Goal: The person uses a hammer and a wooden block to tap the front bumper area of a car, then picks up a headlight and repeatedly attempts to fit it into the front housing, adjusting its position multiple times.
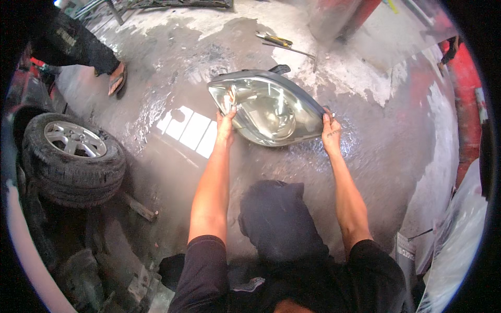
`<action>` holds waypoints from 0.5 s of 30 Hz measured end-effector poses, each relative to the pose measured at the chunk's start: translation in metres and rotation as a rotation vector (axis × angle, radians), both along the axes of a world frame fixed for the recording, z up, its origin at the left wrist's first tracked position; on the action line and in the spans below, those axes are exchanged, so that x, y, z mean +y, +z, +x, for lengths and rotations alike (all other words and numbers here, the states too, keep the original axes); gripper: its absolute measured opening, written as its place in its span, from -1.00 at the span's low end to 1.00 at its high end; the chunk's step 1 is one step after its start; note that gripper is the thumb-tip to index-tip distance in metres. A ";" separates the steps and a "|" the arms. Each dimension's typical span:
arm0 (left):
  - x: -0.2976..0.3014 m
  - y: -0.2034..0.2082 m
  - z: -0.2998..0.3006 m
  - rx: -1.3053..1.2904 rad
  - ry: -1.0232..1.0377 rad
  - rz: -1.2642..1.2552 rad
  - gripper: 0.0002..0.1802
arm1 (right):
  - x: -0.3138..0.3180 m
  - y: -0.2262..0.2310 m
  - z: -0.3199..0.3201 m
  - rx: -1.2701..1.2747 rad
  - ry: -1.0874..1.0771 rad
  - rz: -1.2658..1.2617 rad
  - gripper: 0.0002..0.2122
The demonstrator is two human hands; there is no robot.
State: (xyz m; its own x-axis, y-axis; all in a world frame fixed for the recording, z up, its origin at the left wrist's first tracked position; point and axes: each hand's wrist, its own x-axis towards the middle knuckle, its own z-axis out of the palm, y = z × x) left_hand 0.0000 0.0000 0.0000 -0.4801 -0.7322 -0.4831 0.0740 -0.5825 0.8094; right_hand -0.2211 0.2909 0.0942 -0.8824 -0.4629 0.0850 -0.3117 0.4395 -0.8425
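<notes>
A car headlight [271, 109] with a clear, slightly yellowed lens and a dark housing is held out in front of me over the wet floor. My left hand [226, 125] grips its lower left edge, the thumb up against the lens. At the right tip, my right hand [330, 129] has its fingers closed around the housing. The lens faces up toward me, and a black bracket [280, 69] sticks out at the far edge. The fingers under the headlight are hidden.
At the left stands a car wheel with a tyre [73, 156]. Another person's sandalled foot [117, 78] is at the upper left. Beyond the headlight lie a yellow-and-black tool [276, 40] and a metal rod [297, 50] on the wet concrete floor [376, 151].
</notes>
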 end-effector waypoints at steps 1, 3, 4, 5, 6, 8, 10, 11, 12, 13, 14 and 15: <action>0.000 0.003 -0.002 -0.019 0.035 0.044 0.12 | -0.002 0.001 0.001 0.018 -0.007 0.034 -0.63; 0.001 0.001 -0.014 0.007 0.030 0.038 0.10 | -0.004 -0.002 -0.006 0.049 -0.016 0.058 -0.63; -0.002 0.002 -0.014 0.043 -0.010 -0.015 0.09 | -0.004 -0.004 -0.005 0.053 -0.017 0.045 -0.63; -0.002 0.002 -0.015 0.052 -0.048 -0.049 0.08 | -0.003 -0.005 -0.003 0.059 -0.015 0.024 -0.63; -0.007 0.005 -0.020 0.077 -0.030 -0.071 0.04 | -0.009 -0.008 -0.005 0.072 -0.030 0.017 -0.63; -0.006 0.009 -0.018 0.050 0.011 -0.061 -0.02 | -0.010 -0.017 0.001 0.082 -0.052 0.002 -0.63; -0.008 0.016 -0.023 0.042 -0.011 -0.097 -0.02 | -0.014 -0.022 -0.006 0.067 -0.041 -0.033 -0.63; -0.007 0.020 -0.025 0.036 -0.020 -0.112 -0.02 | -0.015 -0.025 -0.009 0.061 -0.035 -0.061 -0.63; -0.007 0.024 -0.025 0.034 -0.035 -0.138 0.00 | -0.016 -0.027 -0.013 0.016 -0.044 -0.032 -0.63; -0.008 0.029 -0.026 0.030 -0.049 -0.167 0.02 | -0.018 -0.028 -0.017 -0.026 -0.054 -0.017 -0.63; -0.007 0.033 -0.027 0.018 -0.062 -0.192 0.04 | -0.019 -0.029 -0.021 -0.068 -0.062 0.003 -0.63; -0.005 0.035 -0.027 0.030 -0.051 -0.184 0.06 | -0.021 -0.032 -0.023 -0.053 -0.053 -0.033 -0.64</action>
